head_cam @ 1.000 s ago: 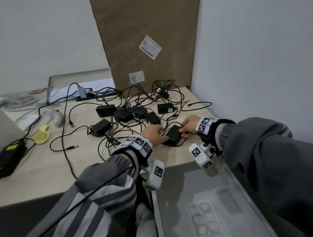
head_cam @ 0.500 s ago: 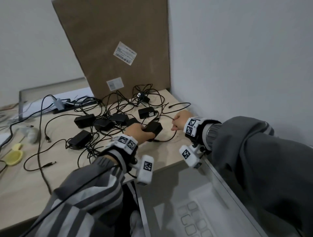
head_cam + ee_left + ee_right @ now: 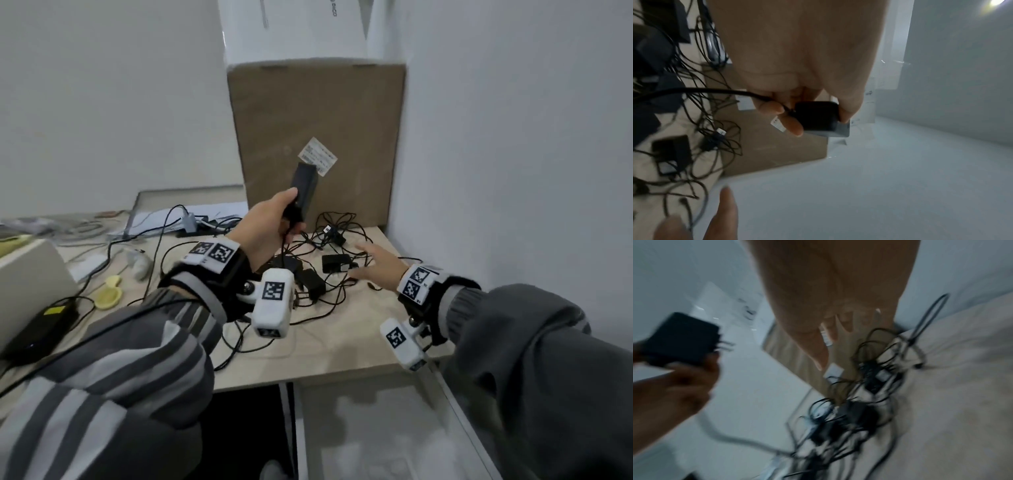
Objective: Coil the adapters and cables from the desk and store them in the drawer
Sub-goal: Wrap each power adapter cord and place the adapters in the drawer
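Left hand grips adapter aloft; right hand spread over cables

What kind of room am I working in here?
Probably an office or home workspace, in a corner: a light wood desk set against white walls, strewn with black power adapters and tangled cables, a cardboard box standing at the back. The left hand holds one adapter up.
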`<state>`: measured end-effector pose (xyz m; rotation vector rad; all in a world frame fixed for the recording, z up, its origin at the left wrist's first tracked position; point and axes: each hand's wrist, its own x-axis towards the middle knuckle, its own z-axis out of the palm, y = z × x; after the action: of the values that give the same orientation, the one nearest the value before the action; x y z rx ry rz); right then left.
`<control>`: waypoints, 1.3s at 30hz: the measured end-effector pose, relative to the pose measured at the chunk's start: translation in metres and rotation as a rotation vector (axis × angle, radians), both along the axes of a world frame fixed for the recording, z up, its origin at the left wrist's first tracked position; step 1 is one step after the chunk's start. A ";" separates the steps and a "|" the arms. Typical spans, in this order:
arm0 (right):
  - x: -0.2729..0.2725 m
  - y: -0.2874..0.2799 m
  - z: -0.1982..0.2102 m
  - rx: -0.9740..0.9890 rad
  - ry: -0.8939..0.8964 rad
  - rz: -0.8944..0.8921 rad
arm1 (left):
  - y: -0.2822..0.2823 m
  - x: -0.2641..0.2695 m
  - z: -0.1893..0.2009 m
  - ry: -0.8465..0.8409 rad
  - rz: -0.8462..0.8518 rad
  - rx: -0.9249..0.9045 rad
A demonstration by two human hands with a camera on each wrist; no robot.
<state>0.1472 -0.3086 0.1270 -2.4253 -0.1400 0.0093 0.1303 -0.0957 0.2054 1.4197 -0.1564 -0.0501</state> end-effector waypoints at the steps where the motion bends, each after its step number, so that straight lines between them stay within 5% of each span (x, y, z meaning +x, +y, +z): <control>1: -0.011 0.011 0.010 0.040 -0.057 0.079 | -0.004 -0.006 0.007 -0.020 -0.032 -0.042; 6: -0.063 0.059 0.041 0.404 0.011 0.367 | -0.024 -0.043 0.031 -0.126 -0.124 -0.175; 15: -0.117 0.032 0.034 0.358 -0.197 0.163 | -0.002 -0.100 0.041 -0.186 0.051 -0.272; 31: -0.154 -0.009 0.051 0.186 -0.300 0.022 | -0.005 -0.157 -0.005 -0.282 -0.036 0.640; 39: -0.162 -0.019 0.061 0.096 -0.271 0.075 | -0.003 -0.158 -0.018 -0.295 -0.208 0.883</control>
<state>-0.0148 -0.3273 0.1877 -2.3142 -0.3457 -0.2866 -0.0275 -0.0982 0.1878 2.2839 -0.5778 -0.0869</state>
